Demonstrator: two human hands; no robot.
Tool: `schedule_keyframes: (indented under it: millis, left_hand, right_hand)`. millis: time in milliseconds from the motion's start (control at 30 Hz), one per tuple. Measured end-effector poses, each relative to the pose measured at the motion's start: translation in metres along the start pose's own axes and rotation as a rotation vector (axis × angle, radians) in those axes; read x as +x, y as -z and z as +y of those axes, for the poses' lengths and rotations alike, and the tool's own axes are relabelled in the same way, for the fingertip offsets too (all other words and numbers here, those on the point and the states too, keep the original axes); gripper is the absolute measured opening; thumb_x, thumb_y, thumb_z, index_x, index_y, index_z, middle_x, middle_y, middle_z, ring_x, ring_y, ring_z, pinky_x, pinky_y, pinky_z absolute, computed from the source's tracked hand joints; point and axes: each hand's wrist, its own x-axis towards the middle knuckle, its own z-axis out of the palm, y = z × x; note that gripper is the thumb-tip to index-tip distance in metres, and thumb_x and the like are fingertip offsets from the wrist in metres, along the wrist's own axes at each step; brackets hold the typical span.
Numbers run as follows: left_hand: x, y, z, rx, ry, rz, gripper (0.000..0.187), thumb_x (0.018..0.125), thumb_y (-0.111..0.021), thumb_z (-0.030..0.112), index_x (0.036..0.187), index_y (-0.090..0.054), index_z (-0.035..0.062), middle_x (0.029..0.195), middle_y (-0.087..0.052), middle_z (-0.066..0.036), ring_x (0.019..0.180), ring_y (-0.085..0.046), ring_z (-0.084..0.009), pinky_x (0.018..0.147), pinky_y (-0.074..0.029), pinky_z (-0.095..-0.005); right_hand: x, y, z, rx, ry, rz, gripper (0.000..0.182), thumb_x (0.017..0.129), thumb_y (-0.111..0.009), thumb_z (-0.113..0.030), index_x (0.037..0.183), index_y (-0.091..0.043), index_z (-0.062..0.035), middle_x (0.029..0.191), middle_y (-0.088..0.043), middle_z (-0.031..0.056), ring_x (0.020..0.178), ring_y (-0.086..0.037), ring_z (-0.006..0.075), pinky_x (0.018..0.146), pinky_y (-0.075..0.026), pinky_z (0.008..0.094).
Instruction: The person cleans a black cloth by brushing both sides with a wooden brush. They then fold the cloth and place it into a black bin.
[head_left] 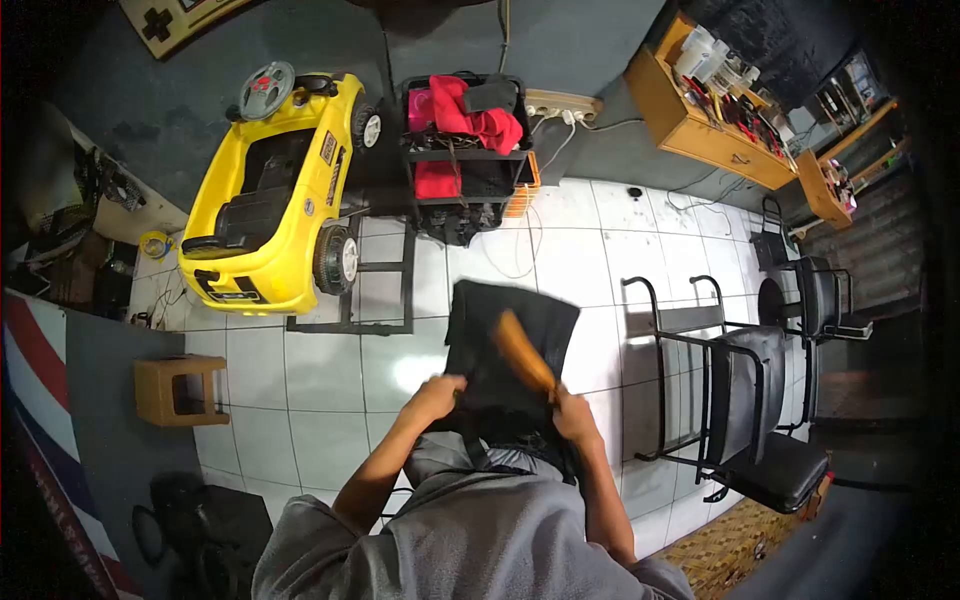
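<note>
Just beyond the grey shirt, the left hand is curled closed on the left edge of the cloth; the right hand wraps around a blurred orange tool, slanting over the cloth. Farther off, a toy car stands beside a rack.

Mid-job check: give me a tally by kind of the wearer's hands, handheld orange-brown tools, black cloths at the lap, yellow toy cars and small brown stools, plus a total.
Hands (left hand, right hand): 2
Orange-brown tool: 1
Black cloth: 1
Yellow toy car: 1
Small brown stool: 1
Total: 6
</note>
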Motion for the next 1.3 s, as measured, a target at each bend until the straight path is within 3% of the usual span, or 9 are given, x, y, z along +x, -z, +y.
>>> schedule_keyframes:
  millis: [167, 400, 433, 633, 733, 833, 900, 1033, 1300]
  left_hand:
    - [-0.013, 0.017, -0.003, 0.03, 0.102, -0.217, 0.027, 0.073, -0.05, 0.002, 0.097, -0.063, 0.0059, 0.092, -0.062, -0.02, 0.088, -0.058, -0.0381, 0.078, -0.047, -0.0434]
    - [0.041, 0.078, 0.079, -0.185, -0.295, 0.546, 0.045, 0.067, -0.04, -0.011, 0.107, -0.058, 0.0001, 0.098, -0.06, -0.023, 0.091, -0.058, -0.0372, 0.082, -0.046, -0.0367]
    - [0.038, 0.097, 0.107, -0.268, -0.38, 0.641, 0.052, 0.066, -0.037, -0.014, 0.112, -0.055, -0.0005, 0.108, -0.058, -0.022, 0.101, -0.056, -0.0353, 0.089, -0.044, -0.0358]
    - [0.013, 0.112, 0.142, -0.149, -0.688, 0.94, 0.069, 0.054, -0.041, -0.02, 0.119, -0.051, 0.0003, 0.127, -0.046, -0.02, 0.115, -0.048, -0.0362, 0.096, -0.041, -0.0355]
    - [0.013, 0.072, 0.103, -0.134, -0.42, 0.584, 0.057, 0.066, -0.042, -0.016, 0.119, -0.051, 0.0022, 0.127, -0.046, -0.02, 0.11, -0.05, -0.035, 0.093, -0.043, -0.038]
    - [0.001, 0.036, 0.037, 0.192, 0.075, -0.316, 0.039, 0.069, -0.051, 0.0, 0.106, -0.062, 0.007, 0.103, -0.06, -0.02, 0.099, -0.056, -0.0359, 0.085, -0.046, -0.0393]
    - [-0.005, 0.028, 0.016, 0.231, 0.111, -0.418, 0.04, 0.067, -0.05, 0.0, 0.105, -0.063, 0.0078, 0.1, -0.061, -0.02, 0.098, -0.057, -0.0361, 0.084, -0.046, -0.0386]
    - [0.007, 0.03, 0.008, 0.042, 0.058, -0.272, 0.043, 0.066, -0.046, -0.002, 0.104, -0.063, 0.0071, 0.095, -0.062, -0.021, 0.096, -0.058, -0.0353, 0.084, -0.045, -0.0382]
    - [0.038, 0.12, 0.139, -0.202, -0.479, 0.706, 0.061, 0.061, -0.032, -0.015, 0.118, -0.05, -0.0032, 0.12, -0.052, -0.021, 0.114, -0.048, -0.0335, 0.099, -0.036, -0.0346]
  right_hand:
    - [-0.013, -0.019, 0.018, -0.127, -0.072, -0.119, 0.029, 0.068, -0.049, 0.002, 0.097, -0.049, -0.0021, 0.079, -0.06, 0.0261, 0.08, -0.058, 0.0436, 0.068, -0.046, 0.0486]
    - [0.034, 0.048, -0.024, 0.428, 0.123, 0.536, 0.024, 0.07, -0.045, 0.009, 0.092, -0.048, -0.0009, 0.086, -0.062, 0.0224, 0.082, -0.06, 0.0397, 0.066, -0.048, 0.0384]
    - [0.028, 0.067, -0.045, 0.485, 0.146, 0.645, 0.032, 0.065, -0.042, 0.019, 0.09, -0.047, 0.0, 0.089, -0.063, 0.0116, 0.081, -0.061, 0.0166, 0.064, -0.048, 0.0281]
    - [0.024, 0.08, -0.069, 0.873, 0.461, 1.102, 0.028, 0.081, -0.044, 0.01, 0.107, -0.054, 0.0065, 0.106, -0.06, 0.0168, 0.095, -0.058, 0.0204, 0.087, -0.044, 0.0328]
    - [0.012, 0.035, -0.033, 0.367, 0.22, 0.781, 0.033, 0.075, -0.045, 0.008, 0.105, -0.055, 0.0021, 0.097, -0.06, 0.0224, 0.091, -0.06, 0.0307, 0.08, -0.046, 0.0365]
    - [0.001, 0.0, -0.002, 0.215, -0.065, 0.101, 0.04, 0.069, -0.044, 0.006, 0.105, -0.056, -0.0049, 0.093, -0.059, 0.0248, 0.092, -0.056, 0.0412, 0.078, -0.046, 0.0418]
    - [-0.002, -0.024, 0.03, 0.111, -0.059, -0.034, 0.041, 0.069, -0.045, 0.004, 0.106, -0.056, -0.007, 0.093, -0.059, 0.0247, 0.092, -0.056, 0.0418, 0.077, -0.045, 0.0427]
    - [0.005, -0.009, 0.019, 0.119, -0.088, -0.106, 0.03, 0.072, -0.049, -0.003, 0.102, -0.054, -0.0068, 0.092, -0.059, 0.0252, 0.088, -0.057, 0.0412, 0.075, -0.046, 0.0469]
    - [0.026, 0.084, -0.056, 0.376, 0.181, 0.846, 0.041, 0.069, -0.044, 0.013, 0.106, -0.048, -0.0048, 0.085, -0.06, 0.0211, 0.082, -0.061, 0.039, 0.067, -0.048, 0.0366]
